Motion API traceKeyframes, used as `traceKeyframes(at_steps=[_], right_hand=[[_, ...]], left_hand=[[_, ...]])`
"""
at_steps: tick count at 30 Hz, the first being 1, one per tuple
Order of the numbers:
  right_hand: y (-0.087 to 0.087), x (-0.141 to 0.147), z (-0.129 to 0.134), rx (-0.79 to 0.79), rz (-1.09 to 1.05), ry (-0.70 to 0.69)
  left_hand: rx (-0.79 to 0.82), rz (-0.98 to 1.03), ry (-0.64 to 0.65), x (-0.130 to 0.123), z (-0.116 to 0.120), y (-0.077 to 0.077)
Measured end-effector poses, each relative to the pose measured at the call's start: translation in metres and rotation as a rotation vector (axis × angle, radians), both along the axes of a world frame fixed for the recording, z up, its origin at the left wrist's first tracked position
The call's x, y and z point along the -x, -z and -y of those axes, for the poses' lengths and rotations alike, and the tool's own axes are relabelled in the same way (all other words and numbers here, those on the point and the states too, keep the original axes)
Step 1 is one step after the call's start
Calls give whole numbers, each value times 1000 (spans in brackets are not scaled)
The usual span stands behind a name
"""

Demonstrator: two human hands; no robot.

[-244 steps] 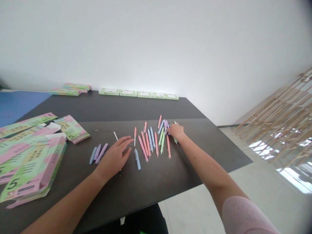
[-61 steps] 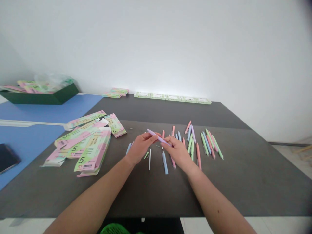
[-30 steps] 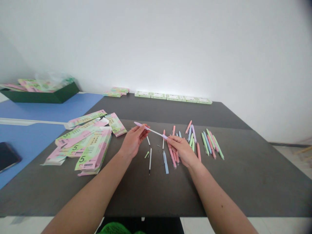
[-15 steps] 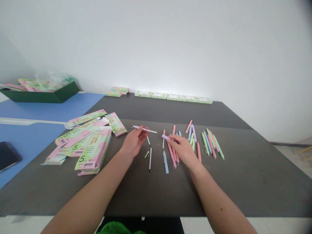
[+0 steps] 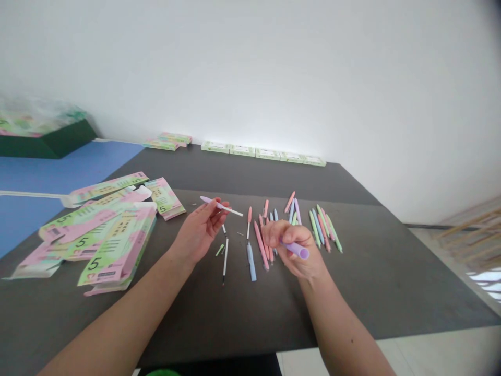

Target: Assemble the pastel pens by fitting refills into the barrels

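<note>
My left hand [image 5: 201,230] pinches a purple pen front part [image 5: 207,200] with a white refill [image 5: 234,211] sticking out to the right. In my right hand [image 5: 293,245] is a purple pen barrel [image 5: 297,250], its open round end facing me. Below and between the hands lie a blue pen barrel [image 5: 251,263], a pink pen tip part [image 5: 249,215] with a refill, a loose white refill [image 5: 225,261] and a small green clip [image 5: 219,250]. Pink pens [image 5: 260,243] lie beside my right hand, partly hidden by it.
Pink-green packets [image 5: 113,245] pile up on the left. More pens [image 5: 326,227] lie at the right. A row of flat boxes [image 5: 268,154] and a small packet stack [image 5: 166,141] stand at the back; a dark green box [image 5: 58,141] holds packets at the far left.
The purple barrel in my right hand has turned so that its open end faces me. My left hand still holds the refill part. The view has swung to the right.
</note>
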State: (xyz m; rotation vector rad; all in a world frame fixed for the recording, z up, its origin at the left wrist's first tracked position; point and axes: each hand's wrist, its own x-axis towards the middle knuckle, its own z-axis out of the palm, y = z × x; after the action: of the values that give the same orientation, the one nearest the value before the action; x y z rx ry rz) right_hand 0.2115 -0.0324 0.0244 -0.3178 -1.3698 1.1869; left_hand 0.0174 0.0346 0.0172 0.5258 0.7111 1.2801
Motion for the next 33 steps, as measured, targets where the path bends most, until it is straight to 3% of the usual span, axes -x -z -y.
traceKeyframes(at_steps=[14, 20, 22, 24, 27, 30, 33], right_hand=[[-5, 0, 2, -20, -32, -30], [-3, -3, 2, 20, 19, 49], [-1, -7, -3, 78, 222, 169], [1, -11, -10, 102, 585, 310], [3, -11, -25, -27, 1217, 437], [-3, 0, -38, -245, 1713, 411], [-17, 19, -46, -483, 1935, 303]], left_hand=[[-2, -6, 4, 0, 2, 0], [11, 1, -2, -1, 2, -1], [38, 23, -29, -3, 1, 0], [92, 58, -52, -4, 0, 2], [189, 97, -59, -6, -4, 8], [202, 115, -77, -4, -8, 13], [168, 127, -99, -1, -11, 15]])
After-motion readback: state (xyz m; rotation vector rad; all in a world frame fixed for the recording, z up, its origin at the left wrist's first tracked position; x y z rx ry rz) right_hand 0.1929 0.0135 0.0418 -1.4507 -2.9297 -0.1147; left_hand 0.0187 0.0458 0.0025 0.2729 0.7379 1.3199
